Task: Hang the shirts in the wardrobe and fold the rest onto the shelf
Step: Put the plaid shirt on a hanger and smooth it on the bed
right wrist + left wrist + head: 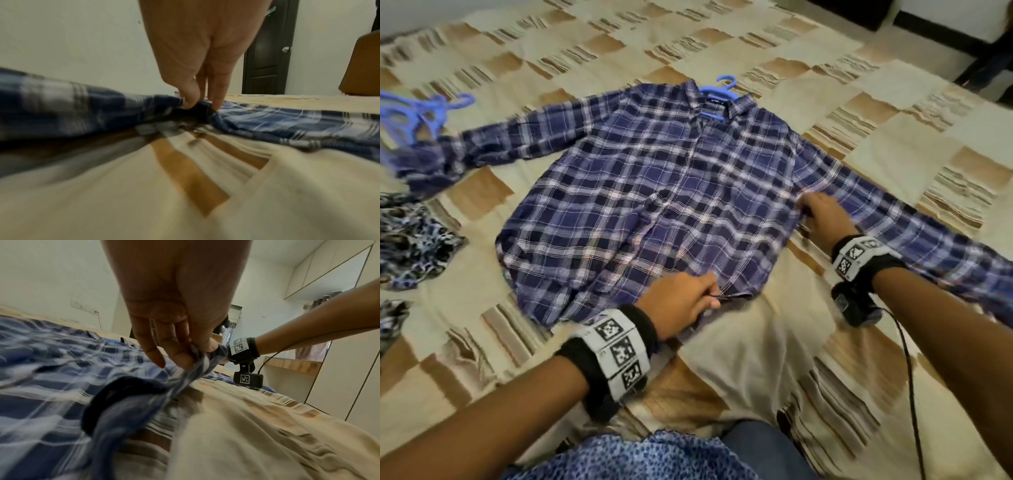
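A blue plaid shirt (661, 185) lies spread flat on the bed, sleeves out to both sides. A blue hanger (726, 89) sits inside its collar, hook showing above. My left hand (688, 301) pinches the shirt's bottom hem; in the left wrist view the left hand (185, 353) has thumb and fingers closed on bunched plaid cloth (197, 369). My right hand (822, 212) grips the shirt's side seam under the right sleeve; in the right wrist view the right hand's fingertips (191, 102) dig into a fold of the shirt (267, 120).
The bed carries a beige and brown patchwork cover (756, 359). Spare blue hangers (417, 109) lie at the far left. Patterned dark garments (410, 240) are heaped at the left edge. A blue dotted cloth (647, 459) lies nearest me. White wardrobe doors (339, 366) stand to the right.
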Tool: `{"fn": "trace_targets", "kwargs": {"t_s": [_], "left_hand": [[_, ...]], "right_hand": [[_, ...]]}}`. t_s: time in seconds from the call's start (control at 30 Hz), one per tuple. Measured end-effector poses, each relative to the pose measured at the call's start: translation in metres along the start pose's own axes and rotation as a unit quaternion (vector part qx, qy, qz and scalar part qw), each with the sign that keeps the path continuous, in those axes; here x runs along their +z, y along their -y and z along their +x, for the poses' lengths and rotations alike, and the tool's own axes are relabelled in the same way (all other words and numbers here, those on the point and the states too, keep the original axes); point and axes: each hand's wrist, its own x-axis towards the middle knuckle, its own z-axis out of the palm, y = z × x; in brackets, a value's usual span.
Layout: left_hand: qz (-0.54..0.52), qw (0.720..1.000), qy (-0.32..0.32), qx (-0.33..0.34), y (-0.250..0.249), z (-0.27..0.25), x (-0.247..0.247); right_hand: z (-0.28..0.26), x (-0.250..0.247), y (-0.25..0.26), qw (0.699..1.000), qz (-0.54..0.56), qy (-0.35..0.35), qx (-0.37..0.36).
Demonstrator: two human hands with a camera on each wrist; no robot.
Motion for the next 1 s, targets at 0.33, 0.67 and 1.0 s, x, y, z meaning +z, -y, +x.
{"fn": "trace_targets", "kwargs": {"t_s": [0.33,0.67,1.0], "left_hand": [[0.015,1.000,0.004,-0.008,-0.033,0.001,0.017],[0.124,0.989,0.077,-0.003,-0.054,0.000,0.036],[0.062,0.994,0.059,-0.067,-0.032,-0.013,0.053]], "right_hand": [[-0.079,0.026,0.047,0.808,0.449,0.216,0.316],[-0.118,0.022,0.060,0.787,0.469,0.262,0.303],[-0.153,0.042,0.057,0.807,0.387,0.294,0.336]]}}
